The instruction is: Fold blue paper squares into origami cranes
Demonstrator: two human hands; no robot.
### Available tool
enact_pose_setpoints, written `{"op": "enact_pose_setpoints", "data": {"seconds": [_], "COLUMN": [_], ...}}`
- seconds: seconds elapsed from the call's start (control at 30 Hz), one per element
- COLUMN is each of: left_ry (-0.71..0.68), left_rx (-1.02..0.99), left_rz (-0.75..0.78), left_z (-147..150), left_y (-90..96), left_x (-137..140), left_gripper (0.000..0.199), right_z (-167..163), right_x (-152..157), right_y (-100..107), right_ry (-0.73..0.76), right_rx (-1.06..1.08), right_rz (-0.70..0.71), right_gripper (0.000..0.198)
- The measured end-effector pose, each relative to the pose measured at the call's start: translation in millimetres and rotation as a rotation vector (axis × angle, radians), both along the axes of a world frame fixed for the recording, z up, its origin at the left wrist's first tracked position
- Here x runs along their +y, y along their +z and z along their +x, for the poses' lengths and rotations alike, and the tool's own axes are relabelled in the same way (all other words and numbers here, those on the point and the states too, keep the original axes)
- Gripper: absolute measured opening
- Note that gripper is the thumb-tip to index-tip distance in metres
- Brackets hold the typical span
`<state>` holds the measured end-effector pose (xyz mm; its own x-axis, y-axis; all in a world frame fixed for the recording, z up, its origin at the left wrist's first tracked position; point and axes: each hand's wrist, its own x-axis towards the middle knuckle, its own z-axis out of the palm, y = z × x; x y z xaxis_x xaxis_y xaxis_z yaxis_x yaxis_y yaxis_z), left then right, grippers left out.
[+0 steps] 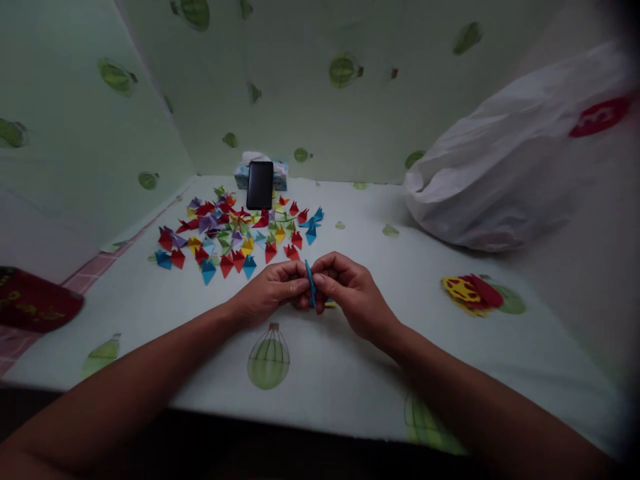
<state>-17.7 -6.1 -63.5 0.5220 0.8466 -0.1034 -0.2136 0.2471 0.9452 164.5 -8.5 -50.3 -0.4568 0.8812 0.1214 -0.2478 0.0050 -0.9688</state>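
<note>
A narrow piece of folded blue paper (pixel 311 283) stands on edge between my two hands, above the middle of the table. My left hand (pixel 274 288) pinches it from the left with thumb and fingers. From the other side my right hand (pixel 349 287) grips it the same way. Something small and yellow (pixel 330 303) shows under my right fingers, mostly hidden. Just beyond my left hand lie many small folded paper figures (pixel 227 233) in red, blue, yellow, green and purple.
A black phone (pixel 260 185) leans on a tissue box (pixel 281 175) at the back. A large white plastic bag (pixel 490 167) stands at the right, with yellow and red cut-out pieces (pixel 467 295) nearer me. A dark red item (pixel 37 300) lies at the left edge of the patterned table (pixel 215 373).
</note>
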Motion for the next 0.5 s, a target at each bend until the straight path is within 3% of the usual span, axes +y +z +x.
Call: {"op": "enact_pose_setpoints", "data": {"seconds": [0.3,0.5], "left_ry": [-0.009,0.070], "left_rx": [0.028,0.093], "left_rz": [0.093,0.245], "left_z": [-6.0,-5.6], "left_y": [2.3,7.2], "left_x": [5.1,4.4], "left_gripper": [0.031,0.027], "right_z": [2.2,1.0], "right_x": [0.7,-3.7], "right_y": [5.4,6.0], "right_ry": [0.065,-0.022], "right_rx": [-0.010,-0.046], "right_rz": [0.042,0.165], "right_gripper": [0.028,0.022]}}
